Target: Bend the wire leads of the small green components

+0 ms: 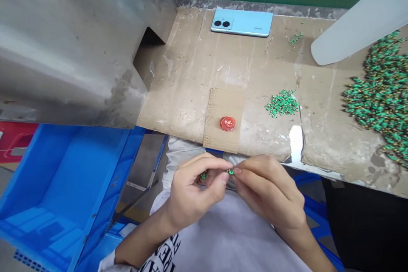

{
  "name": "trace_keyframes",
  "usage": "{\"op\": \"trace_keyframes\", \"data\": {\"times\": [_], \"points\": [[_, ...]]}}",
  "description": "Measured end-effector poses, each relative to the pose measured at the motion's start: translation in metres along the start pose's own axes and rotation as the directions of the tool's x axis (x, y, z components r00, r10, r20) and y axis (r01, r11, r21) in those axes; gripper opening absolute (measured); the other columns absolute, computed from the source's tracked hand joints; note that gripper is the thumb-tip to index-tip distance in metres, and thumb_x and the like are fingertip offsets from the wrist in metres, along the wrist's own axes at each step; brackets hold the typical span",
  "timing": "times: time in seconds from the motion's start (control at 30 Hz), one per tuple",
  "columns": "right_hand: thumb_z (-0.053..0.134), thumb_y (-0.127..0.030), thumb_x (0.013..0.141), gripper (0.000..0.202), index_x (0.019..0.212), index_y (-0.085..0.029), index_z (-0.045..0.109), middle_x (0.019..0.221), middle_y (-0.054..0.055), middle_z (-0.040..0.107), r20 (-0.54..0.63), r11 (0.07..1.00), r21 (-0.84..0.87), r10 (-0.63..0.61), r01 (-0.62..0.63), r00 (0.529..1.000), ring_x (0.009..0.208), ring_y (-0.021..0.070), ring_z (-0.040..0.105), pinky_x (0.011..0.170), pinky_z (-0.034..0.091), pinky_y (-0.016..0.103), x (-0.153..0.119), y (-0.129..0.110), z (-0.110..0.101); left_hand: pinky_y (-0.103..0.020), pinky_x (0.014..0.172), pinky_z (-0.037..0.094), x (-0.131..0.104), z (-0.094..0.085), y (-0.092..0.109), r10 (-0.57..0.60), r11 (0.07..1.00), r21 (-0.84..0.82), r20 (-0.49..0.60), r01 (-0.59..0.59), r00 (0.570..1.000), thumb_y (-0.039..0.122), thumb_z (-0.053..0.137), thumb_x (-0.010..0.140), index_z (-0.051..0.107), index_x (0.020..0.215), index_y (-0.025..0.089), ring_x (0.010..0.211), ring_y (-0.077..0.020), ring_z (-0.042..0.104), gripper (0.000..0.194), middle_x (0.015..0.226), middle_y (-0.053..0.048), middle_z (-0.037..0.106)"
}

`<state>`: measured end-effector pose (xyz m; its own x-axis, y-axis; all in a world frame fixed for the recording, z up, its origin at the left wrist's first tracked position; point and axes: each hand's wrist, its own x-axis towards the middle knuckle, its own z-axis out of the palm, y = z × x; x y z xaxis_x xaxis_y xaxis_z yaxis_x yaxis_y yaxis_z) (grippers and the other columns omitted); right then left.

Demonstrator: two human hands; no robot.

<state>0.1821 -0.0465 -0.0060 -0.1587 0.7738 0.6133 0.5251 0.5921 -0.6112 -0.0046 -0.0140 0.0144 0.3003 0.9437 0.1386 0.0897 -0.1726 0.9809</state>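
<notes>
In front of my chest, at the table's near edge, both hands meet at the fingertips. My left hand (197,187) is closed, with thumb and forefinger pinching a small green part (230,171) that has copper-coloured bits. More green pieces (203,176) show inside the curl of its fingers. My right hand (270,189) is closed too, its thumb and forefinger at the right end of the same small part. Just beyond the hands, a round, shiny red object (227,123) sits on a cardboard strip (223,102). Its exact kind is unclear.
A small heap of green parts (283,103) lies right of the strip, and a large green-and-copper pile (379,97) further right. A light blue phone (242,23) lies at the back. A white tube (357,21) slants in. Left are a metal housing (73,42) and blue bin (63,178).
</notes>
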Motion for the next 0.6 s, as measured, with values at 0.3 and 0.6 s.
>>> {"op": "trace_keyframes", "data": {"times": [0.3,0.6], "points": [[0.064,0.0,0.101,0.021,0.117,-0.011,0.073,0.111,0.011,0.077,0.111,0.999,-0.033,-0.01,0.014,0.994,0.095,0.0227,0.068,0.077,0.063,0.038,-0.005,-0.002,-0.007,-0.019,0.05,0.042,0.006,0.005,0.003,0.085,0.994,0.076,-0.054,-0.081,0.995,0.0,0.069,0.081,0.074,0.089,0.017,0.052,-0.0073,0.05,0.02,0.066,0.003,0.066],[0.065,0.004,0.099,0.026,0.121,-0.009,0.071,0.113,0.011,0.077,0.053,0.994,0.11,-0.002,-0.004,0.999,0.099,0.0204,0.071,0.079,0.064,0.035,-0.007,0.0,0.0,-0.021,0.052,0.048,0.011,0.006,0.001,0.031,0.999,0.034,-0.063,-0.029,0.998,0.001,0.065,0.077,0.075,0.08,0.018,0.053,-0.0111,0.06,0.02,0.067,0.0,0.072]]}}
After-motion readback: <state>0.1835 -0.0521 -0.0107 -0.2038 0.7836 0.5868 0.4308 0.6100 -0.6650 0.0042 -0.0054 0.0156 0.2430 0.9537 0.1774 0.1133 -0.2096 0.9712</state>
